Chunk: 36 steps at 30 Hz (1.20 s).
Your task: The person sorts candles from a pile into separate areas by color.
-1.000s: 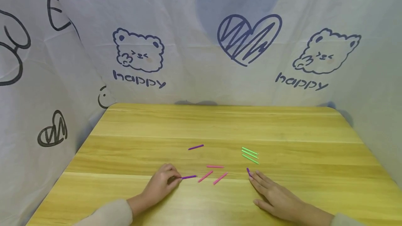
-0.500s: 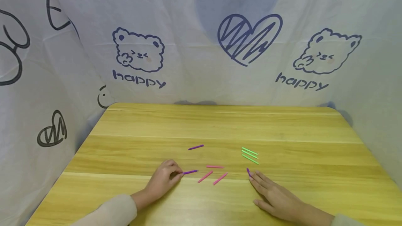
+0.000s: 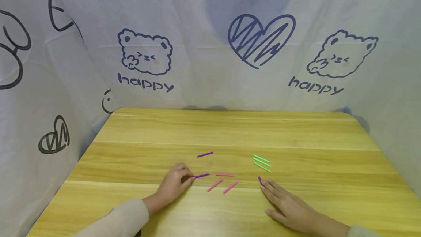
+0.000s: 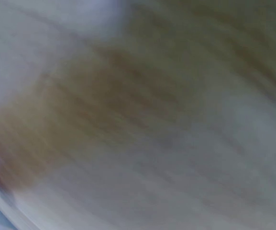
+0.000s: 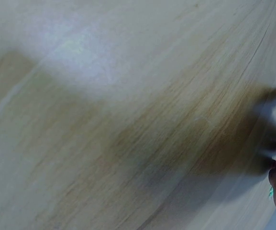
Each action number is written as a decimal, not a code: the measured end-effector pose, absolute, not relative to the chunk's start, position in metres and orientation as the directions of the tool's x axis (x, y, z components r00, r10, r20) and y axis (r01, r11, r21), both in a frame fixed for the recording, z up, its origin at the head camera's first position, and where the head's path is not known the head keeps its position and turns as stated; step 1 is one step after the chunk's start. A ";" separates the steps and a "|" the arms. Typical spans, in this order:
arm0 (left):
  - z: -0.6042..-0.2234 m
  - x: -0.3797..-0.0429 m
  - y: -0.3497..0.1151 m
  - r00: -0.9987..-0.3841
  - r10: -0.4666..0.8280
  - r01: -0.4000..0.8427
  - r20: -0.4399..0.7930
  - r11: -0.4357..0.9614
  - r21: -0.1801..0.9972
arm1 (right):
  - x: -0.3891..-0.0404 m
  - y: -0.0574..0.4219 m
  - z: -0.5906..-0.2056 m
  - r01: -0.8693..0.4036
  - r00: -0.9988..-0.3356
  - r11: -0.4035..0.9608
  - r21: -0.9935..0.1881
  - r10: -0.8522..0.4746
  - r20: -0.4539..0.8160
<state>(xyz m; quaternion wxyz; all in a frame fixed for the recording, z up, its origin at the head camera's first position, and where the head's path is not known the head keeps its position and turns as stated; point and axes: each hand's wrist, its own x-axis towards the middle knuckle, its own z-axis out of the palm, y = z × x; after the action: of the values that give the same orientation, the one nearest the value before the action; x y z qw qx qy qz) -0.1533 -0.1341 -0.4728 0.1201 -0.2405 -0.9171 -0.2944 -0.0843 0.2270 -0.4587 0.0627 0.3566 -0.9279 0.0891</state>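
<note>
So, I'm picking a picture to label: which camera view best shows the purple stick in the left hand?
The head view: there most of the purple stick juts clear of the left hand pinching one end. I can't make it out in either wrist view; both show mainly tabletop.

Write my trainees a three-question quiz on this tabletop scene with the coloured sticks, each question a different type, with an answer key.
1. Count: how many pink sticks lie on the table?

2. True or false: the left hand is pinching a green stick.

3. Multiple choice: which colour of stick lies at the fingertips of the right hand?
A) pink
B) green
C) purple

Key:
1. Three.
2. False; it pinches a purple stick.
3. C; another purple stick lies there, partly hidden by the fingers.
</note>
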 end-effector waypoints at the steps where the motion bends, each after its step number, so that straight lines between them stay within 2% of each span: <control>1: -0.472 -0.154 -0.134 -0.856 0.370 0.511 0.361 0.712 0.483 | -0.084 0.227 -0.459 -0.673 -0.738 0.730 -0.122 -0.650 0.180; 36: -0.471 -0.182 -0.116 -0.883 0.332 0.461 0.332 0.741 0.487 | -0.084 0.227 -0.458 -0.677 -0.735 0.725 -0.128 -0.652 0.187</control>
<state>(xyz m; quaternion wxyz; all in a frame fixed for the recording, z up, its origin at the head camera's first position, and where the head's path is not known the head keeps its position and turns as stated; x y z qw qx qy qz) -0.1823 -0.1160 -0.4713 0.1123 -0.2141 -0.9263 -0.2890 -0.0841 0.2266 -0.4582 0.0644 0.3585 -0.9265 0.0942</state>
